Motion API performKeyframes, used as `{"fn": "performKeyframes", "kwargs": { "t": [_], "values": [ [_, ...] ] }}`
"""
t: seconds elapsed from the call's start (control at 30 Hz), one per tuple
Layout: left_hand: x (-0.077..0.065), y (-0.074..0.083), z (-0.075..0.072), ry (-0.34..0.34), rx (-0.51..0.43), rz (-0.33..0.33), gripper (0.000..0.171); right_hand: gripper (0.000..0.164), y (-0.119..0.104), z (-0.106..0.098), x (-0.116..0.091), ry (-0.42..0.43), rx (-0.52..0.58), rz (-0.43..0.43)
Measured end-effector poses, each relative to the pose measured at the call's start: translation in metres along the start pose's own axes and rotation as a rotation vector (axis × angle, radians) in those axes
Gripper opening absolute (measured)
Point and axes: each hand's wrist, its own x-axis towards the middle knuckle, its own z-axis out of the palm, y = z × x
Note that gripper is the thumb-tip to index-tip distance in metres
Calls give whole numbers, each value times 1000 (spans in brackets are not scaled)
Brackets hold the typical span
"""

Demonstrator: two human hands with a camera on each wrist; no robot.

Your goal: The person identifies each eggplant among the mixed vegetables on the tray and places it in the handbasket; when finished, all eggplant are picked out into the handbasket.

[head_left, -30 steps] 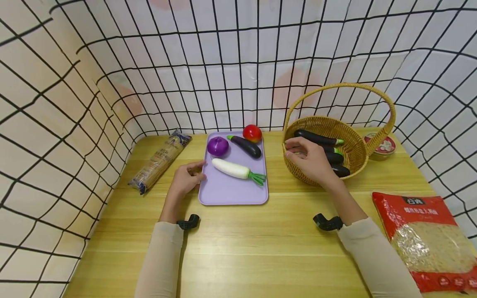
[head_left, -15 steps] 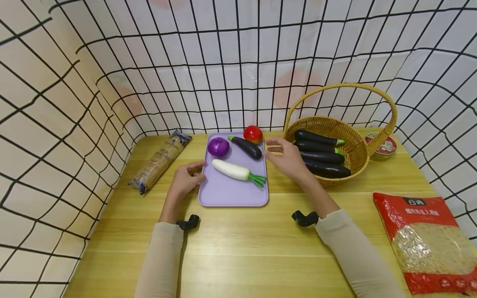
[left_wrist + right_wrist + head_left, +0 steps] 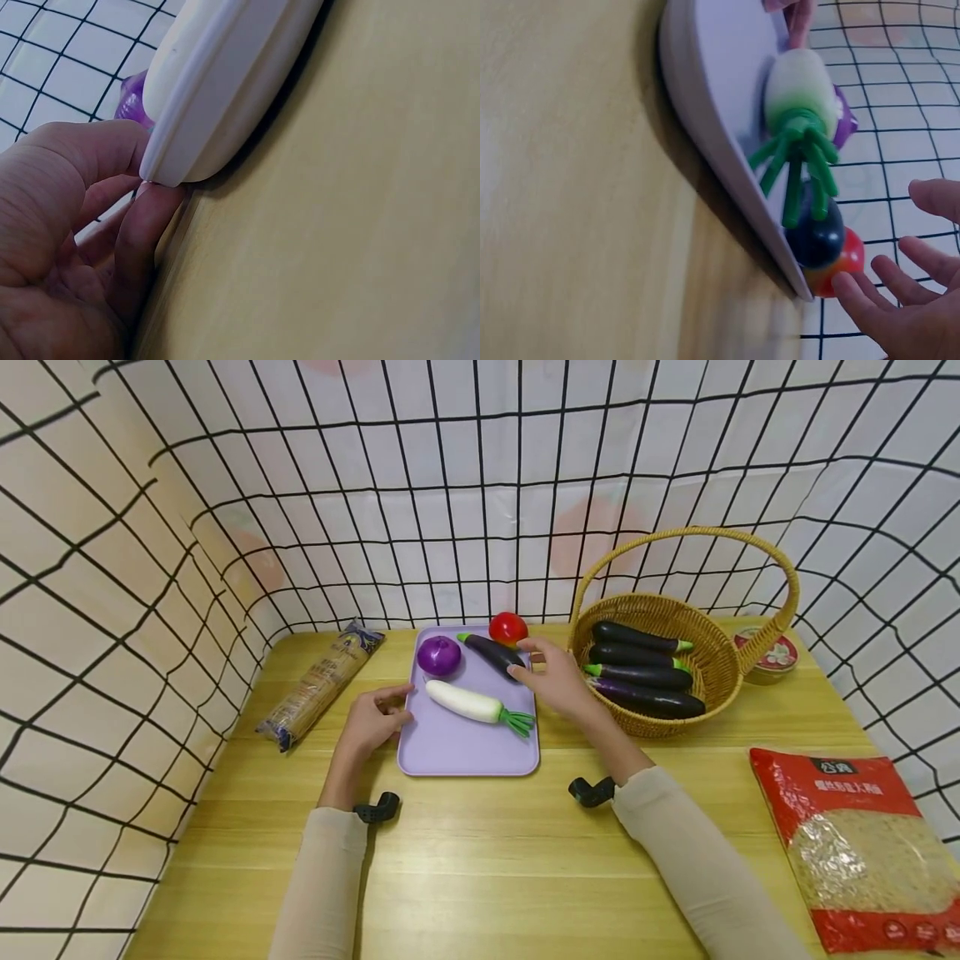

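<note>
My left hand (image 3: 372,720) is at the left edge of the lilac tray (image 3: 457,752), pinching its rim between thumb and finger; the left wrist view shows the fingertips against the rim (image 3: 169,161). On the tray lie a white radish (image 3: 463,700) with green leaves, a purple onion (image 3: 439,657), a dark eggplant (image 3: 486,652) and a red tomato (image 3: 507,629). My right hand (image 3: 558,678) hovers at the tray's far right side, beside the eggplant and tomato. In the right wrist view its fingers (image 3: 866,307) are spread, with nothing held.
To the right stands a yellow wicker basket (image 3: 723,681) with a tall handle, holding several eggplants (image 3: 645,697). Behind it is a round tub (image 3: 772,656). A red food bag (image 3: 855,852) lies front right, a noodle packet (image 3: 322,685) at left. Wire mesh (image 3: 480,493) surrounds the table.
From over the basket, my right hand has moved left to the tray's right side, uncovering the eggplants in the basket. My left hand has stayed at the tray's edge.
</note>
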Motion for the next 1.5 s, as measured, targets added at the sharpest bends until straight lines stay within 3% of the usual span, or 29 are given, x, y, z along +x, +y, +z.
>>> {"fn": "performKeyframes", "kwargs": {
  "t": [0.3,0.8,1.17,1.5],
  "values": [
    [-1,0,0,-4,-1,-14,54,54,9,18,17,24,-16,-14],
    [-2,-3,-2,-6,-29,-7,54,54,16,35,30,23,-154,-3],
    [-1,0,-2,-5,-36,3,54,54,8,29,24,30,-139,3],
    [1,-3,-1,-8,-33,-1,54,57,-1,13,4,22,-143,-33]
  ]
}}
